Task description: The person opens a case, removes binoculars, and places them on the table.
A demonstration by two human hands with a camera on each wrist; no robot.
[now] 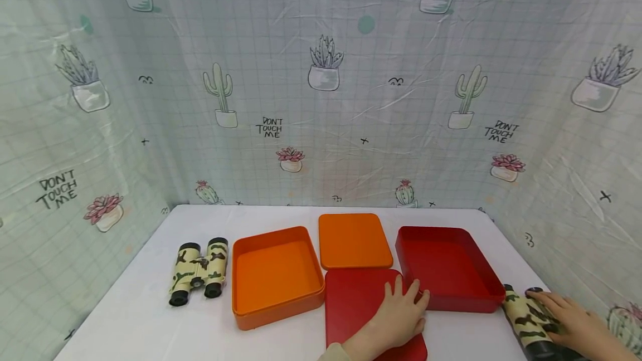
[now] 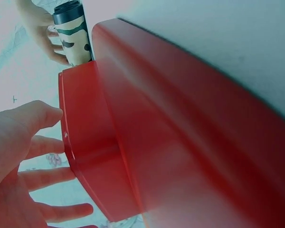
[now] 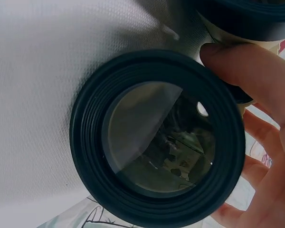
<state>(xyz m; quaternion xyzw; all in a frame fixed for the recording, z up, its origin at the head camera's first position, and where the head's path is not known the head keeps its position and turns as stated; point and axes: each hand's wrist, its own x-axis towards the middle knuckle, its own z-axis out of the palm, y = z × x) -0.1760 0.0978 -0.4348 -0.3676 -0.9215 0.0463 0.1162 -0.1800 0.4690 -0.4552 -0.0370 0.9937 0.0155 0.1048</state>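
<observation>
At the right table edge my right hand (image 1: 582, 323) grips camouflage binoculars (image 1: 521, 316), thumb and fingers around one barrel. The right wrist view shows that barrel's black-rimmed lens (image 3: 156, 137) up close, with my right hand (image 3: 270, 128) beside it. Over a flat red lid (image 1: 351, 297) my left hand (image 1: 396, 313) spreads its fingers, the tips near the left wall of a red open box (image 1: 451, 266). In the left wrist view the fingers of my left hand (image 2: 19, 156) look extended beside the red box (image 2: 92, 128); whether they touch it I cannot tell.
Left of the red lid stands an orange open box (image 1: 276, 272). Behind the red lid lies a flat orange lid (image 1: 355, 241). A second pair of camouflage binoculars (image 1: 198, 271) lies at the left of the white table (image 1: 281, 344). Cactus-print curtains (image 1: 321, 127) surround the table.
</observation>
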